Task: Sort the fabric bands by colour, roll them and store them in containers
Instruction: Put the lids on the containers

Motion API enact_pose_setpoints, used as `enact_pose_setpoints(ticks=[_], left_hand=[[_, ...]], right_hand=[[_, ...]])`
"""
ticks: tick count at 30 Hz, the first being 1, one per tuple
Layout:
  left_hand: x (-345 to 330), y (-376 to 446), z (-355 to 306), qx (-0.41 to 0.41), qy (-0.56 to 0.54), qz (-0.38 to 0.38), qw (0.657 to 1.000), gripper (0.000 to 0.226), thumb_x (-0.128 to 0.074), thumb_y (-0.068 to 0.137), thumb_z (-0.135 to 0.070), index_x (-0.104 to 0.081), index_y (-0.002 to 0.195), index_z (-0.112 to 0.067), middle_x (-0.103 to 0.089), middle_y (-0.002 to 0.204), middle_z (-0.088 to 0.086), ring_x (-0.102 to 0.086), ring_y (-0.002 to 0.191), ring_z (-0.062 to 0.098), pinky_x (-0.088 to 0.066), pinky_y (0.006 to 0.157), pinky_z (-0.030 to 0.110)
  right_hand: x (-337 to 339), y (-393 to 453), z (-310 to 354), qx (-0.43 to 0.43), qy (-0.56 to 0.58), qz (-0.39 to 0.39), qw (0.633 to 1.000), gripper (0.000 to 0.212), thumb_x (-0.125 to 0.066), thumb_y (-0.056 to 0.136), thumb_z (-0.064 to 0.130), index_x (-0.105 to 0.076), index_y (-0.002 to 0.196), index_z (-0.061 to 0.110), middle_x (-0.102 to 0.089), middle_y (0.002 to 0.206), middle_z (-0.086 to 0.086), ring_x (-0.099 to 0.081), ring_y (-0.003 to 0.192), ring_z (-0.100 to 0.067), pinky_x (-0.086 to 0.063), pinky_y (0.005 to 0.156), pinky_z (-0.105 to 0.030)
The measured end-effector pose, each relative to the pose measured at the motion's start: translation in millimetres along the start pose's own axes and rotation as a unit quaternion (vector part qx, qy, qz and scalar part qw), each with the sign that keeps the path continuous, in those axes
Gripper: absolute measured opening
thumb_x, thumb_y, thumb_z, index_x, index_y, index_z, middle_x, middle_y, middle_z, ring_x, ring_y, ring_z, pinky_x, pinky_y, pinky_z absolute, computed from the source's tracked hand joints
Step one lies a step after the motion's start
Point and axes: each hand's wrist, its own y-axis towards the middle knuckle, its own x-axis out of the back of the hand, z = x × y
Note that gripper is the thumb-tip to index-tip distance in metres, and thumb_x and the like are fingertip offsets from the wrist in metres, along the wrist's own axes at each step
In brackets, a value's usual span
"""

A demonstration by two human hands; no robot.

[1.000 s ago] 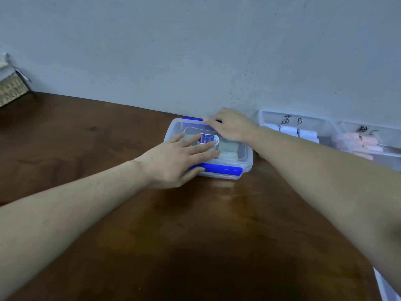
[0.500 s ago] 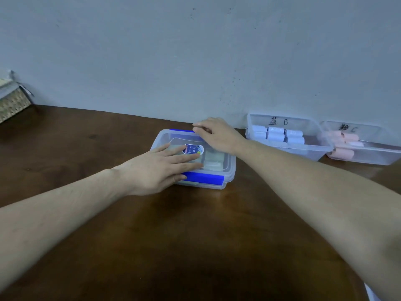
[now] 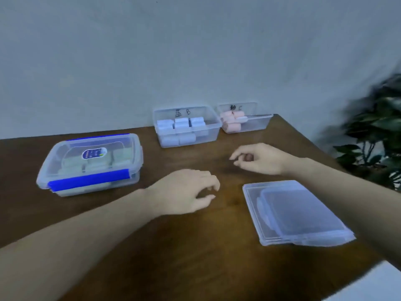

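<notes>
Nearest us, two clear flat lids (image 3: 301, 216) lie stacked on the dark wooden surface (image 3: 195, 257), thin, glossy and rigid; our left hand (image 3: 186, 192) and right hand (image 3: 258, 159) have lifted off the blue-clipped container (image 3: 91, 165) and now hover loosely curled, grasping nothing; that box stands shut at left, pale rolled bands dim behind its translucent lid, so we judge one colour stored; farther back by the wall, an open tub (image 3: 186, 127) holds soft white-blue rolls, and beside it another tub (image 3: 245, 119) holds pink rolls; both appear to await lids.
</notes>
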Motion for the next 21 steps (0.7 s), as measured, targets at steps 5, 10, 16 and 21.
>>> enact_pose_setpoints(ticks=[5, 10, 16, 21], left_hand=[[-58.2, 52.2, -44.1, -0.090, 0.038, 0.025, 0.995, 0.050, -0.056, 0.092, -0.037, -0.045, 0.140, -0.036, -0.032, 0.154, -0.010, -0.032, 0.138, 0.009, -0.029, 0.110, 0.031], [-84.5, 81.8, -61.2, -0.158, 0.092, 0.005, 0.983, 0.043, -0.058, 0.093, -0.024, -0.059, 0.135, -0.029, -0.048, 0.149, -0.006, -0.044, 0.136, 0.011, -0.038, 0.112, 0.034], [-90.9, 89.5, -62.4, -0.092, 0.103, -0.076, 0.988, 0.036, -0.046, 0.101, -0.026, -0.062, 0.132, -0.023, -0.055, 0.143, -0.004, -0.046, 0.136, 0.015, -0.031, 0.116, 0.037], [-59.1, 70.8, -56.3, 0.054, -0.007, -0.174, 0.983, 0.034, -0.045, 0.104, -0.026, -0.058, 0.135, -0.020, -0.052, 0.145, -0.009, -0.039, 0.142, 0.015, -0.025, 0.121, 0.042]], right_hand=[[11.7, -67.0, -91.7, -0.082, -0.029, 0.056, 0.995, 0.036, -0.070, 0.087, 0.051, -0.064, 0.121, 0.038, -0.061, 0.110, 0.016, -0.058, 0.100, -0.005, -0.046, 0.090, -0.020], [7.3, -83.0, -142.3, -0.026, 0.035, 0.002, 0.999, 0.006, -0.069, 0.093, 0.025, -0.075, 0.093, 0.026, -0.069, 0.102, 0.011, -0.058, 0.097, 0.002, -0.041, 0.086, -0.013], [14.4, -56.4, -155.7, 0.003, 0.088, -0.003, 0.996, 0.013, -0.063, 0.097, 0.025, -0.075, 0.093, 0.023, -0.071, 0.100, 0.018, -0.063, 0.097, 0.003, -0.046, 0.089, -0.016], [43.9, -36.0, -137.3, 0.026, 0.173, -0.001, 0.985, 0.016, -0.062, 0.098, 0.030, -0.076, 0.106, 0.031, -0.071, 0.104, 0.021, -0.064, 0.097, 0.005, -0.045, 0.081, -0.006]])
